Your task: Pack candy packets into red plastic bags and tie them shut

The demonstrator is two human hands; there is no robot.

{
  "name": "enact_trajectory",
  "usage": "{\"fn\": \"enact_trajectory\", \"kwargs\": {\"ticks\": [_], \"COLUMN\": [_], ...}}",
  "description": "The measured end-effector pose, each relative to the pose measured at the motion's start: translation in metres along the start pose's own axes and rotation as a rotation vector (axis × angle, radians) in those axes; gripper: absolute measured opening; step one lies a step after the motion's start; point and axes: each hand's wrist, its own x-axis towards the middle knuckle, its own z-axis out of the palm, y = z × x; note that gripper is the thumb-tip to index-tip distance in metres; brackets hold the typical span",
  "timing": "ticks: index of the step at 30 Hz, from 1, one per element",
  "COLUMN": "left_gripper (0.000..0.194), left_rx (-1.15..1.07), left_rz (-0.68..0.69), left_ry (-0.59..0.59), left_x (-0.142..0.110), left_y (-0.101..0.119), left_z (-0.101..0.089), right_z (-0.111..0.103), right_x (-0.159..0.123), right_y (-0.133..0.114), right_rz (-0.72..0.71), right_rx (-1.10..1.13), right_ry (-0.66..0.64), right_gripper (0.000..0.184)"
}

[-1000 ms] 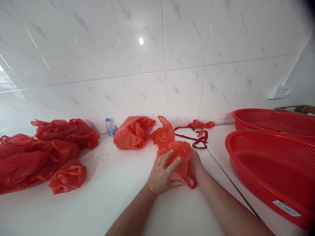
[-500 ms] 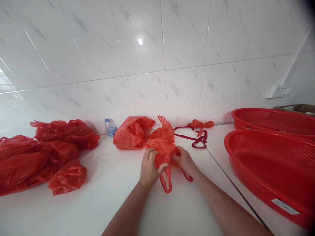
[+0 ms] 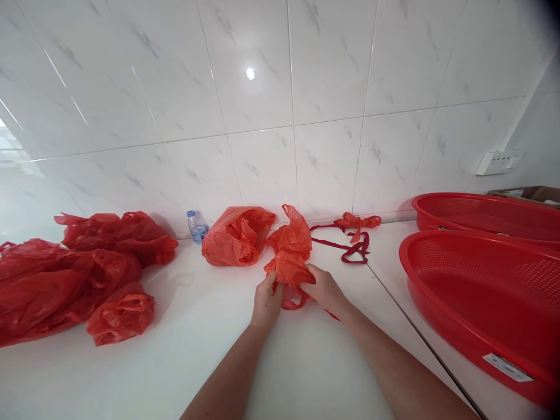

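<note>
a white marbled tile wall (image 3: 258, 166) rises beyond the fingers, above a white desk (image 3: 175, 361) that spreads beneath and around them. well to the right of the fingers sits a large red plastic basket (image 3: 441, 303), a label on its near side, with a second red basket (image 3: 464, 205) behind it. well to the left of the fingers lies a heap of dark red bags (image 3: 56, 286). beyond the fingers and to their left, a bulky red bag (image 3: 230, 239) rests near the wall. at center, the left hand (image 3: 266, 303) and right hand (image 3: 327, 290) grasp a thin red plastic bag (image 3: 289, 269), fingers pinched on its left and right edges, a handle loop hanging between them on the near side. just beyond the fingers stands a crumpled red bag (image 3: 291, 234), touching the held one; whether the two are joined cannot be told. a smaller red bundle (image 3: 122, 315) lies left of the fingers, beside the heap. beyond them to the right are a dark red strap (image 3: 352, 252) and a knotted red scrap (image 3: 359, 223); far to the left of these, past the bulky bag, a small blue-capped bottle (image 3: 199, 232) leans by the wall.
</note>
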Motion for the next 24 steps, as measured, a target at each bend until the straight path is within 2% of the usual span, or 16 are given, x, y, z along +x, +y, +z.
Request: {"fn": "enact_trajectory", "kwargs": {"ticks": [2, 4, 6, 8, 11, 14, 16, 19, 22, 24], "left_gripper": [0.018, 0.020, 0.019, 0.019, 0.021, 0.021, 0.021, 0.020, 0.019, 0.020], "left_rx": [-0.269, -0.471, -0.565, -0.634, -0.736, -0.806, -0.833, -0.848, -0.860, -0.891], "left_rz": [-0.107, -0.199, -0.236, -0.248, -0.273, -0.290, -0.295, -0.298, -0.291, -0.283], "left_ry": [0.046, 0.103, 0.156, 0.195, 0.231, 0.233, 0.217, 0.183, 0.145, 0.091], "left_x": [0.003, 0.008, 0.013, 0.016, 0.018, 0.018, 0.017, 0.016, 0.016, 0.015], "left_y": [-0.001, -0.004, -0.009, -0.013, -0.018, -0.020, -0.020, -0.018, -0.015, -0.012], "left_z": [-0.001, -0.006, -0.012, -0.017, -0.019, -0.018, -0.017, -0.016, -0.015, -0.015], "right_z": [-0.009, -0.023, -0.040, -0.053, -0.062, -0.059, -0.050, -0.025, 0.010, 0.029], "right_x": [0.005, 0.012, 0.018, 0.023, 0.025, 0.025, 0.023, 0.012, -0.002, -0.009], "right_y": [0.007, 0.016, 0.026, 0.035, 0.044, 0.043, 0.035, 0.015, -0.005, -0.010], "right_rz": [0.044, 0.138, 0.195, 0.175, 0.150, 0.124, 0.004, -0.303, -0.589, -0.679], "right_rx": [-0.085, -0.246, -0.400, -0.477, -0.502, -0.583, -0.716, -0.880, -0.851, -0.771], "right_ry": [0.088, 0.234, 0.394, 0.522, 0.587, 0.609, 0.659, 0.684, 0.496, 0.321], "right_gripper": [0.015, 0.017, 0.025, 0.029, 0.023, 0.025, 0.038, 0.051, 0.038, 0.028]}}
